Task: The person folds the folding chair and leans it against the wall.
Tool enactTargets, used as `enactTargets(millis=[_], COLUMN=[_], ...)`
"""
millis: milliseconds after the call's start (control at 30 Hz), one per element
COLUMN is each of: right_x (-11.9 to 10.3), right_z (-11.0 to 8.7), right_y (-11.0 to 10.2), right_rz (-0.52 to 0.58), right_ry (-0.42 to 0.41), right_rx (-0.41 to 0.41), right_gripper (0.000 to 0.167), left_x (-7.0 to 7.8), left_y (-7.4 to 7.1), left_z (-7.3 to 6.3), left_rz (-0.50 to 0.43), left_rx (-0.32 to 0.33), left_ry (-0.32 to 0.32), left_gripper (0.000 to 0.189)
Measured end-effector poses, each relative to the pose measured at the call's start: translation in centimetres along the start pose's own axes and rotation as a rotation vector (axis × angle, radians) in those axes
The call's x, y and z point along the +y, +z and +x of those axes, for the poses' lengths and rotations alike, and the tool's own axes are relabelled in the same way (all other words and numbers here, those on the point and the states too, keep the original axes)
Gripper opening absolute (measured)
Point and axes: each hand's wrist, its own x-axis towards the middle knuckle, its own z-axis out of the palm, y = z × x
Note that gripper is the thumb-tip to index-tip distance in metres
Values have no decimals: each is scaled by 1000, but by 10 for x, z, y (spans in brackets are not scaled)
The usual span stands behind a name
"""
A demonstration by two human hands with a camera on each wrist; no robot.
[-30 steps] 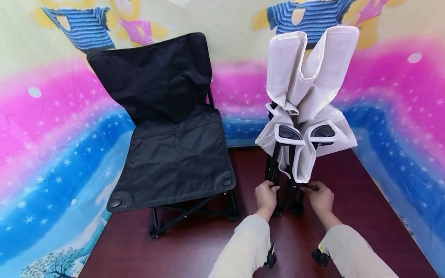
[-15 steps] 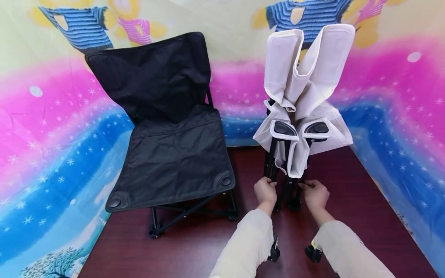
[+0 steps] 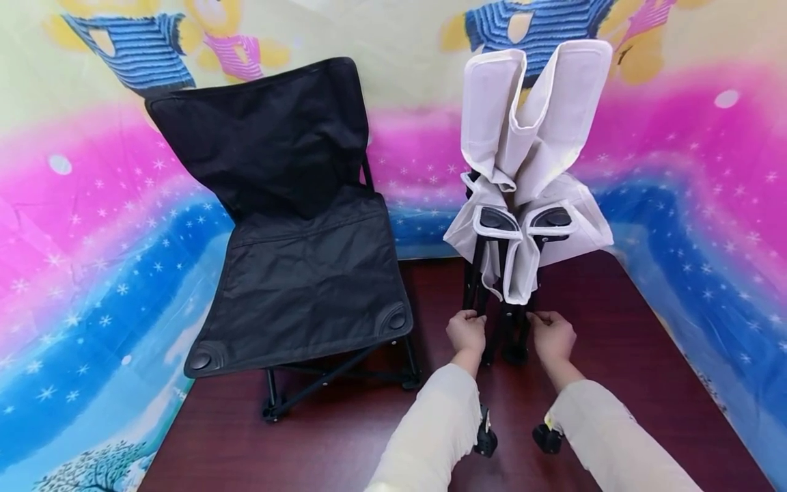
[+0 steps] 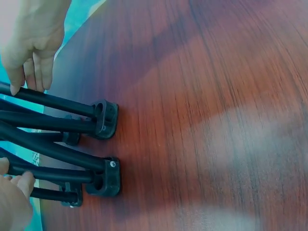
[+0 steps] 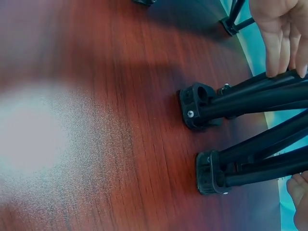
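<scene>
A white folding chair (image 3: 562, 102) stands on the wooden floor, its frame mostly gathered together and its fabric creased into a V at the top. My left hand (image 3: 465, 333) grips a black frame leg on the left side, low down. On the right side, my right hand (image 3: 553, 336) pinches another leg with thumb and fingers. In the left wrist view the tubes (image 4: 62, 151) run close together into black plastic feet (image 4: 107, 120) at the floor. The right wrist view shows the left fingers (image 5: 272, 53) on a tube, with the right hand (image 5: 299, 197) at the lower edge.
A black folding chair (image 3: 307, 273) stands unfolded to the left, its front leg (image 3: 270, 396) on the dark red wood surface (image 3: 338, 444). A printed cloth backdrop (image 3: 424, 143) rises behind both chairs and along the sides.
Both hands and the white chair have shifted back and slightly left in the head view. The chair's feet stand a little closer together. The black chair stays in place.
</scene>
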Motion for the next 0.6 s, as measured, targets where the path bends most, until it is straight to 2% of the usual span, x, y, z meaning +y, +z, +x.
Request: enactTargets(millis=[67, 100, 167, 233, 300, 333, 367, 400, 433, 467, 500, 567, 600], right_x=[-1, -2, -3, -4, -4, -5, -5, -5, -6, -6, -7, -8, -8], right_z=[0, 0, 1, 1, 1, 2, 2, 3, 3, 4, 4, 5, 5], right_y=[1, 1, 3, 5, 6, 7, 8, 8, 9, 9, 10, 11, 12], right_rz=[-16, -22, -31, -30, -33, -36, -36, -37, -39, -40, -39, -37, -39], right_ry=[-20, -31, -54, -64, -70, -74, -76, -80, -87, -91, -95, -103, -107], right_rx=[4, 8, 11, 7, -2, -8, -13, -13, -12, -10, -8, -4, -5], right_gripper=[17, 17, 18, 19, 20, 20, 20, 20, 20, 19, 19, 19, 20], left_x=[-2, -2, -6, -30, -47, -54, -52, -58, -54, -42, -47, -57, -73], left_y=[1, 2, 4, 15, 24, 27, 26, 29, 28, 24, 27, 34, 43], left_z=[2, 2, 3, 12, 19, 24, 23, 27, 28, 24, 26, 31, 39], left_rz=[-45, -35, 7, 28, 61, 54, 69, 62, 75, 103, 107, 94, 64], left_rx=[-50, -72, -109, -136, -171, -197, -211, -235, -259, -266, -262, -264, -275], left_ry=[-43, -28, 29, 158, 213, 203, 193, 172, 124, 100, 128, 137, 128], left_gripper=[15, 19, 28, 32, 37, 38, 38, 38, 41, 43, 43, 45, 47])
